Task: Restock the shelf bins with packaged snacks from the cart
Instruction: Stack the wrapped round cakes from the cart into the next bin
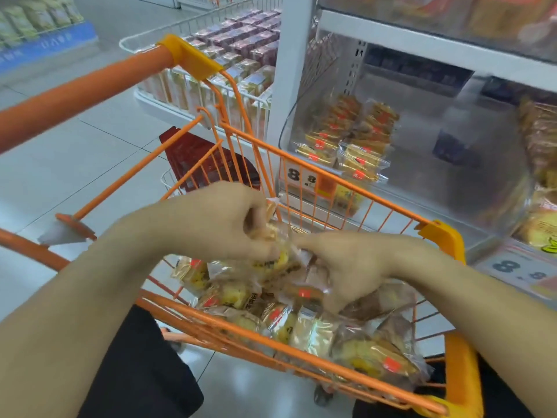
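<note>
An orange wire cart point(337, 182) stands in front of me with several clear-wrapped yellow snack packs point(304, 327) piled in its basket. My left hand point(211, 218) is over the basket, fingers closed on a snack pack point(277, 260) lifted above the pile. My right hand point(349, 263) is beside it, gripping the same bunch of packs from the right. To the right stands a clear shelf bin point(422, 164) with a small stack of the same packs point(352, 140) at its left side.
A white shelf post point(289, 70) rises behind the cart. A price tag reading 8.8 point(301, 176) hangs on the bin front. A wire display of boxed goods point(235, 52) stands beyond. A red basket point(205, 158) sits behind the cart. Another bin point(539, 176) is at far right.
</note>
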Demonstrator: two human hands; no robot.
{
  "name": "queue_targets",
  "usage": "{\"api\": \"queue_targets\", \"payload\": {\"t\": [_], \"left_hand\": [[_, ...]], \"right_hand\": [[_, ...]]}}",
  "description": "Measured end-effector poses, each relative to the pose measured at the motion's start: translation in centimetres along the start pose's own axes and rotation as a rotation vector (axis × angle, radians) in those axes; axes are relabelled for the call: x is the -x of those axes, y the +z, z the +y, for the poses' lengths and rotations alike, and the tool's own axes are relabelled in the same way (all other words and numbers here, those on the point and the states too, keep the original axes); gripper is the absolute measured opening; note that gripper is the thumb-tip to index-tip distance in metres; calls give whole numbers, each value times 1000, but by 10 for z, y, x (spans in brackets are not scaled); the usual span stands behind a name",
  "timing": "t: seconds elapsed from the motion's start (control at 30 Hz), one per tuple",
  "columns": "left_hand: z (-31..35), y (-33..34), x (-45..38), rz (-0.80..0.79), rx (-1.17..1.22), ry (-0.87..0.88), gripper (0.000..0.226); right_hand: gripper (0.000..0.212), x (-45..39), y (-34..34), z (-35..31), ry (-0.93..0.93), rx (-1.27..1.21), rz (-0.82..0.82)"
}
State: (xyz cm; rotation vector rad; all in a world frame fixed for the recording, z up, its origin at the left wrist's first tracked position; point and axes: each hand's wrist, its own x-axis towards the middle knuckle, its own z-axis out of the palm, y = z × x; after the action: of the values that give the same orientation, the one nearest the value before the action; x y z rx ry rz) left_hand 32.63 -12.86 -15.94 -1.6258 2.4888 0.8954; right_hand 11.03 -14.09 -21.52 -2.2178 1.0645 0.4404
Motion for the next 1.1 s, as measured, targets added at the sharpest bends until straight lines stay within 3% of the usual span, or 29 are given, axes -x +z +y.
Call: {"api": "queue_targets", "payload": {"t": [0.13, 0.23, 0.37, 0.5, 0.6, 0.77, 0.9, 0.97, 1.03, 1.1], "left_hand": [[2, -2, 3, 306, 383, 21, 48], [12, 10, -7, 490, 718, 23, 46], [20, 19, -22, 483, 1153, -73, 43], [30, 27, -32, 387, 1399, -128, 37], [36, 30, -39, 314, 1462, -169, 35], [35, 14, -52, 282, 1288, -130, 28], [43, 0, -67, 500, 1257, -113, 29], [50, 0, -78, 633, 1271, -111, 22], [59, 6, -86, 670, 1287, -113, 26], [62, 13, -93, 676, 1331, -115, 28]], "right_hand": [[51, 25, -21, 22, -97, -486, 220], [32, 39, -33, 39, -132, -729, 420], [16, 50, -42, 58, -149, -1032, 773], [12, 54, -43, 61, -76, -1208, 924], [26, 53, -39, 60, -47, -1261, 941], [33, 59, -40, 58, -113, -1419, 973], [27, 57, -39, 59, -232, -1534, 1114], [38, 54, -37, 58, -237, -1552, 1167], [46, 51, -35, 59, -203, -1537, 1197], [37, 50, -34, 61, -185, -1505, 1225]]}}
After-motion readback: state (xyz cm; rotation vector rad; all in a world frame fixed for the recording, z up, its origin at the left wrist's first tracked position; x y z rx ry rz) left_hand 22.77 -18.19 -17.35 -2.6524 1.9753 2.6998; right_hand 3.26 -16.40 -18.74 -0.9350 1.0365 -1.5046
